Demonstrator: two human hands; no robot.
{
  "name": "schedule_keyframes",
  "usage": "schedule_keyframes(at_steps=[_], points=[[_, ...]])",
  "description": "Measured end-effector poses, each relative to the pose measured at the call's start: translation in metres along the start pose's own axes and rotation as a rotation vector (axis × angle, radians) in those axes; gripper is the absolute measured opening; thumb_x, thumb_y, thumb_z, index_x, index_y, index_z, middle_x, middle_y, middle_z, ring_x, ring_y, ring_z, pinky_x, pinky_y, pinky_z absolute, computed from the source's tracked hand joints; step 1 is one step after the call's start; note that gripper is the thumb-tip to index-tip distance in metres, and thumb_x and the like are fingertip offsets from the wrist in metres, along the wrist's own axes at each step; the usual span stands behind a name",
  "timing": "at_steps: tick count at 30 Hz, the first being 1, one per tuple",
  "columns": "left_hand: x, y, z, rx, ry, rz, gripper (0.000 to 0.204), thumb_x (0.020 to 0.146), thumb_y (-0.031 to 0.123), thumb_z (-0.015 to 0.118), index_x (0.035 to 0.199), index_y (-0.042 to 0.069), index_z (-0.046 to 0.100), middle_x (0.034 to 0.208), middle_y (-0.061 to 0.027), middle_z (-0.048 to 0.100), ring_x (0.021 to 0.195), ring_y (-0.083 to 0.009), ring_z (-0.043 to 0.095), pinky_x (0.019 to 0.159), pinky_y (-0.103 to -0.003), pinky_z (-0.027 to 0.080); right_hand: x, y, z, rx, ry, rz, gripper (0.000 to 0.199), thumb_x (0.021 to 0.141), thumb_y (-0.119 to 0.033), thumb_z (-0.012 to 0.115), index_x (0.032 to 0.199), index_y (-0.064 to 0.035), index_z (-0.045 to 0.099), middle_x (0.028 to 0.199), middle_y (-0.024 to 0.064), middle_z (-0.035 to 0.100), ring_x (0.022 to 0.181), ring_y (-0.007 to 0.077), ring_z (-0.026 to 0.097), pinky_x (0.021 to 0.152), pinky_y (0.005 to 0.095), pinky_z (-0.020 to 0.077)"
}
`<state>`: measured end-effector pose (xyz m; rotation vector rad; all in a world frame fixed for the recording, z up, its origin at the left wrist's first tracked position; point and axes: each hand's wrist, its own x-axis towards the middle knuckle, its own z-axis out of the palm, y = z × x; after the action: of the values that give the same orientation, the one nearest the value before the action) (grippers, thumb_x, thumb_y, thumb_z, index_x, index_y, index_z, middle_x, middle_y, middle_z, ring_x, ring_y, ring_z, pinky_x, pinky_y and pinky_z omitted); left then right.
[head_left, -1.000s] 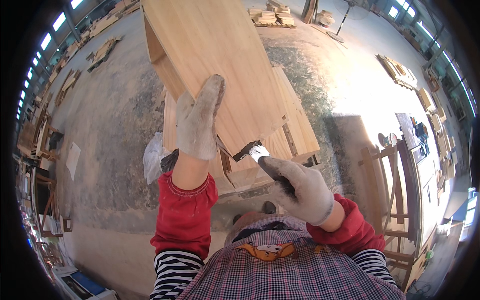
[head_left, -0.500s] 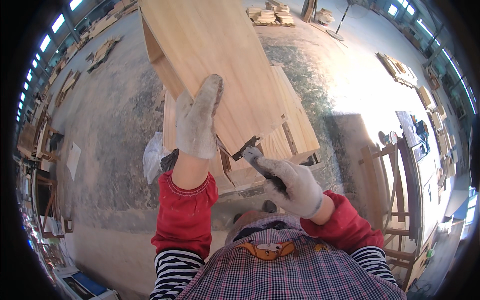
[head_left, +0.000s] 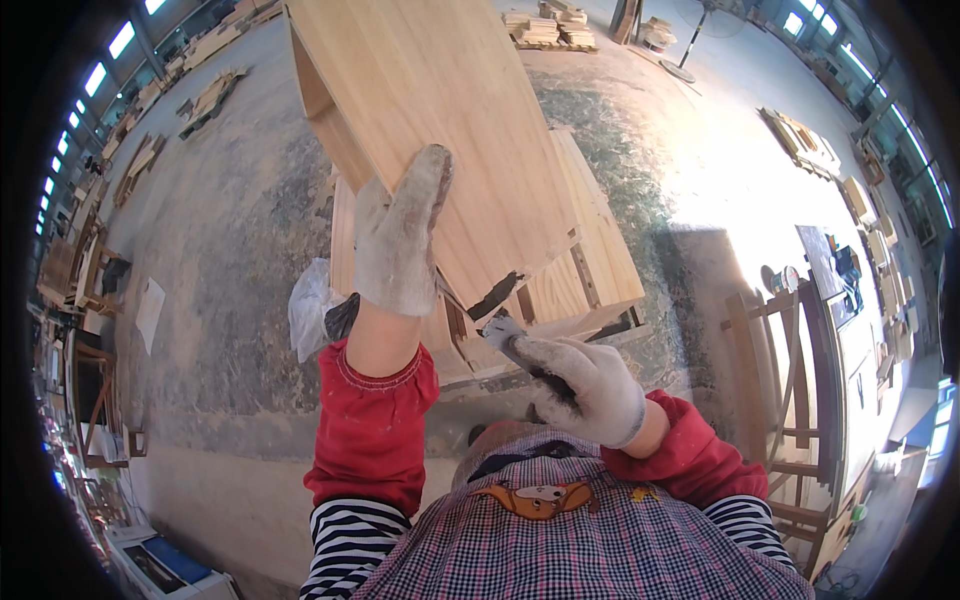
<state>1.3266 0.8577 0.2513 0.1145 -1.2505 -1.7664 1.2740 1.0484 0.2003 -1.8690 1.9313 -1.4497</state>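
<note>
White-gloved, the left hand (head_left: 400,245) is laid over the left edge of the wooden box (head_left: 480,150), its finger grip hidden; likely stiff and heavy, the box is best held there. Between the hands, dark paste (head_left: 497,296) is smeared; a scraper (head_left: 503,333) is gripped by the right hand (head_left: 590,390). No writing is legible on either.

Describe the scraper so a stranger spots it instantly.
Find the large, pale, boxlike wooden piece at upper centre. Below its near corner, the right grip, in a whitish fabric glove, holds the flat, grey-bladed scraper. Its paler blade sets it apart from the dark brown streak on the wood above.
</note>
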Motion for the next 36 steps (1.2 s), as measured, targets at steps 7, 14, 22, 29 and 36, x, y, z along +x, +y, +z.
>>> schedule_keyframes(at_steps=[7,14,22,29,36], points=[[0.002,-0.008,-0.01,0.062,-0.082,0.021,0.031,0.087,0.013,0.058,0.112,-0.004,0.052,0.105,-0.0062,0.055,0.096,-0.0129,0.055,0.085,-0.026,0.045,0.0,0.009,-0.014,-0.025,-0.013,0.129,0.04,0.075,-0.003,0.059,0.115,-0.0011,0.055,0.076,0.0138,0.061,0.063,0.0286,0.062,0.057,0.033,0.0502],[0.007,-0.026,-0.031,0.107,-0.223,0.096,0.056,0.078,0.002,0.064,0.127,-0.006,0.039,0.126,-0.0198,0.042,0.116,-0.0292,0.05,0.101,-0.038,0.041,0.002,0.018,-0.008,0.0,0.052,0.124,0.04,0.074,-0.002,0.058,0.114,-0.0012,0.056,0.075,0.0144,0.061,0.062,0.0284,0.062,0.057,0.0333,0.05],[0.004,-0.003,-0.001,0.026,0.04,-0.068,0.026,0.088,0.012,0.056,0.11,-0.003,0.055,0.102,-0.0053,0.059,0.092,-0.0103,0.057,0.084,-0.023,0.046,0.005,0.0,-0.003,-0.058,-0.024,-0.015,0.041,0.076,-0.005,0.06,0.116,-0.0037,0.055,0.078,0.0111,0.06,0.061,0.0274,0.06,0.053,0.0352,0.0482],[0.001,-0.001,-0.003,0.02,0.002,-0.017,0.026,0.089,0.013,0.056,0.108,-0.004,0.055,0.099,-0.004,0.058,0.087,-0.0084,0.057,0.079,-0.022,0.046,0.002,-0.003,0.003,-0.061,-0.076,-0.017,0.042,0.075,-0.006,0.061,0.117,-0.005,0.055,0.072,0.0087,0.056,0.057,0.0252,0.057,0.05,0.0345,0.046],[0.002,-0.004,-0.005,0.016,0.0,0.006,0.026,0.088,0.015,0.058,0.107,-0.003,0.056,0.096,-0.003,0.059,0.086,-0.008,0.057,0.079,-0.022,0.047,0.005,0.001,-0.006,-0.089,-0.141,-0.067,0.052,0.073,-0.006,0.062,0.124,-0.0057,0.051,0.071,0.0088,0.055,0.055,0.025,0.056,0.05,0.0349,0.0457]])
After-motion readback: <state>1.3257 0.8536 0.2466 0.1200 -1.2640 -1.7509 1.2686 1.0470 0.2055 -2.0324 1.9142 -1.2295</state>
